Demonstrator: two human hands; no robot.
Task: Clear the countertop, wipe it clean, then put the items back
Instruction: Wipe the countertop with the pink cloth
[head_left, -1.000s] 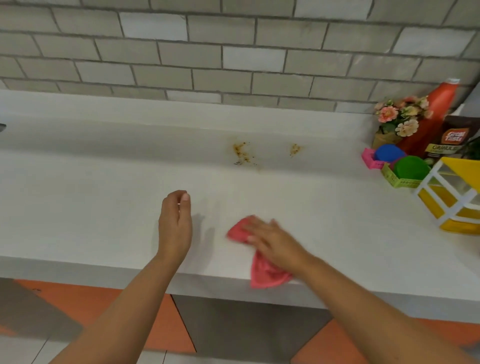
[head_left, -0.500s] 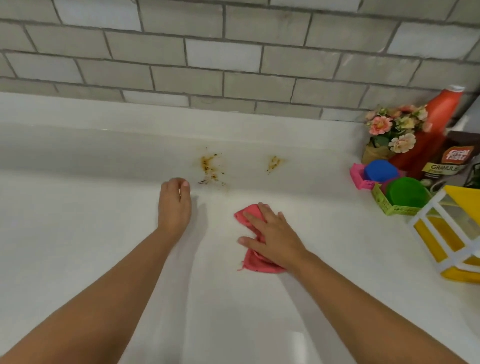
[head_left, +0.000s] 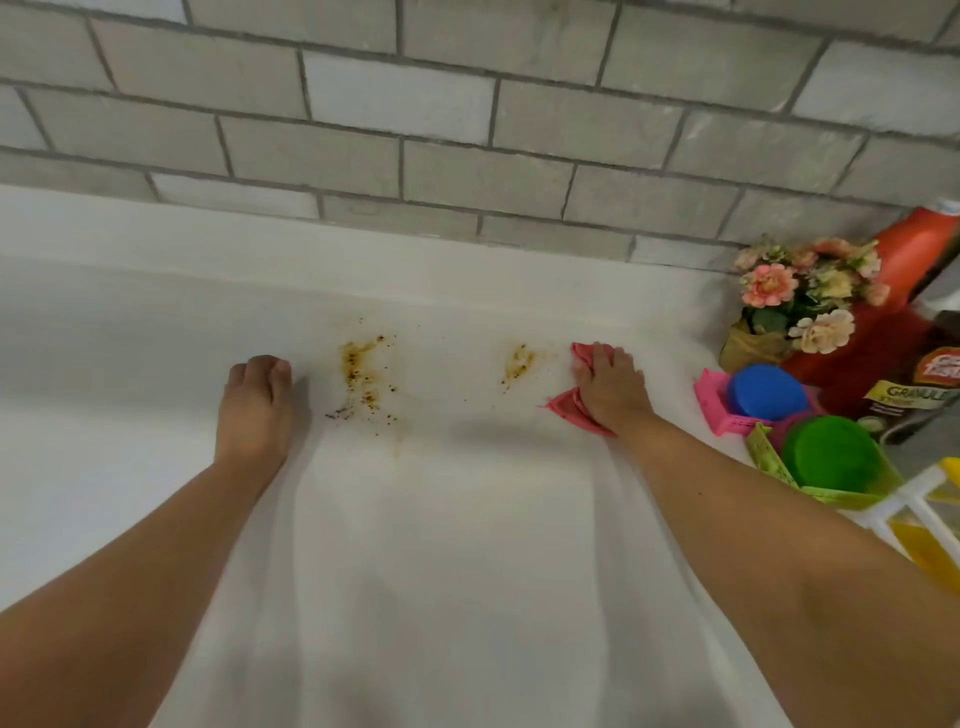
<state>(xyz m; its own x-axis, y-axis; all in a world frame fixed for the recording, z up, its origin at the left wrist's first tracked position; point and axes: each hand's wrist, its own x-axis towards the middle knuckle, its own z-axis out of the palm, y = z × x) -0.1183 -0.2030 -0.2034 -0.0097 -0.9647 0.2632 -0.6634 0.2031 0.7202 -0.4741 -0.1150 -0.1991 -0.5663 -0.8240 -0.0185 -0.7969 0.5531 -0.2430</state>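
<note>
The white countertop (head_left: 441, 545) carries two brown, crumbly stains near its back edge: a large stain (head_left: 361, 376) and a small stain (head_left: 518, 364). My right hand (head_left: 610, 389) presses a pink cloth (head_left: 563, 406) flat on the counter just right of the small stain. Most of the cloth is hidden under the palm. My left hand (head_left: 254, 400) rests on the counter left of the large stain, its fingers loosely curled and holding nothing.
Items crowd the right end of the counter: a flower bunch (head_left: 800, 301), an orange bottle (head_left: 914, 260), a pink basket (head_left: 714, 402) with a blue lid, a green basket (head_left: 769, 457) with a green lid, a granules packet (head_left: 914, 400) and a yellow-white rack (head_left: 930, 530). A grey brick wall (head_left: 467, 130) stands behind.
My right hand slid the pink cloth from the front edge to the back right, beside the small stain. My left hand moved forward to the large stain. The view tilted down.
</note>
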